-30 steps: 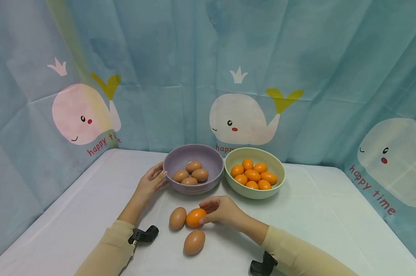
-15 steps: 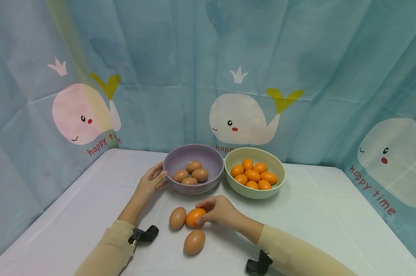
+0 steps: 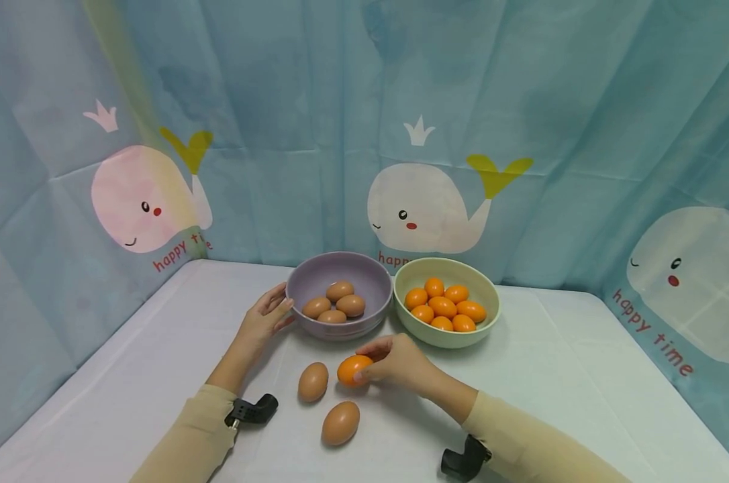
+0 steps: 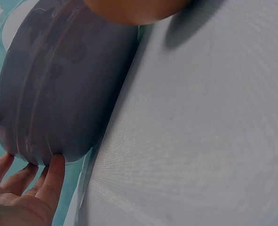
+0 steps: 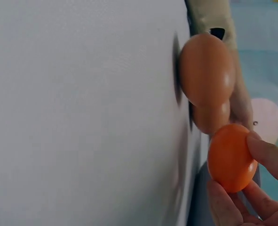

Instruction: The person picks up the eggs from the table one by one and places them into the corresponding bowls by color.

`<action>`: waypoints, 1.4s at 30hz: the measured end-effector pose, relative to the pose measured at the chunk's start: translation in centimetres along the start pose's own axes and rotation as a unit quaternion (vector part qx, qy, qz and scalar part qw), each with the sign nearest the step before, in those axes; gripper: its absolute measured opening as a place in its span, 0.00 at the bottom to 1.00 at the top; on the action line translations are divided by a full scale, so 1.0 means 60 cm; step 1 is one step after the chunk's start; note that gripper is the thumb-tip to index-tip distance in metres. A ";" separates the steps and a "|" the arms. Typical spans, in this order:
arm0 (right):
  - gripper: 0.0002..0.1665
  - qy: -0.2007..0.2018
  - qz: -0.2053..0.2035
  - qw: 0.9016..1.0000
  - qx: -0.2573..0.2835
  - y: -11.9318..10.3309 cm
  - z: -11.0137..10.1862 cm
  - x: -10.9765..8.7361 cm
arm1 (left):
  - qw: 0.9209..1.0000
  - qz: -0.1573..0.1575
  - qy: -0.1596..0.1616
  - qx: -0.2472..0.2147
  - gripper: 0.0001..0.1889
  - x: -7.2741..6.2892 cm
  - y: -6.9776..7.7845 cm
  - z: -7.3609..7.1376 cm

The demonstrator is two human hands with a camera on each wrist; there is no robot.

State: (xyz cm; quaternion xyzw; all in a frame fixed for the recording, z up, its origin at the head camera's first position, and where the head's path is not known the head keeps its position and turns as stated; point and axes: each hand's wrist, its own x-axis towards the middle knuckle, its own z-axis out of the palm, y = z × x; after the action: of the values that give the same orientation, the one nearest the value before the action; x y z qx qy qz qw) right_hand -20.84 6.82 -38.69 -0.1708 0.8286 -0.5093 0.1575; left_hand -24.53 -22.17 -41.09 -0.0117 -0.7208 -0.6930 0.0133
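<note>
In the head view, my right hand (image 3: pixel 397 364) pinches a glossy orange egg (image 3: pixel 354 371) between thumb and fingers, just above the table. The right wrist view shows this orange egg (image 5: pixel 231 157) close up, thumb on one side and fingertips below. Two brown eggs lie nearby: one brown egg (image 3: pixel 313 382) to its left, another brown egg (image 3: pixel 341 423) nearer the front. My left hand (image 3: pixel 268 313) rests its spread fingertips and thumb against the outer left side of the purple bowl (image 3: pixel 373 285). That bowl contains several brown eggs (image 3: pixel 339 290).
A light green bowl (image 3: pixel 488 288) filled with several orange eggs (image 3: pixel 442 307) stands against the purple bowl's right side. Both sit on a white-covered table (image 3: pixel 582 376), backed by a blue whale-print curtain (image 3: pixel 280 168).
My right hand closed further round the orange egg, then lifted it up and slightly right, away from the left brown egg. My left hand has stayed at the purple bowl.
</note>
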 end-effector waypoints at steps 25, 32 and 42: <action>0.29 0.095 0.028 0.995 0.003 -0.035 -0.151 -0.021 | 1.000 -0.001 0.002 0.010 0.35 0.002 0.003 -0.001; 0.31 0.114 0.033 0.992 0.044 -0.025 -0.178 -0.014 | 1.000 -0.002 0.003 0.009 0.33 0.001 0.003 0.002; 0.32 0.142 0.051 0.987 0.049 -0.004 -0.210 0.001 | 1.000 0.000 0.001 0.004 0.32 0.002 0.001 0.002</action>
State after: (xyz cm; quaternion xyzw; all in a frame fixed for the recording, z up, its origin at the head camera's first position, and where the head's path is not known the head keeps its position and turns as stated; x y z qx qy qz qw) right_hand -26.31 16.65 -33.02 -0.0460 0.8243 -0.5597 0.0720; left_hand -24.62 -22.02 -41.06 -0.0110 -0.7237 -0.6899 0.0139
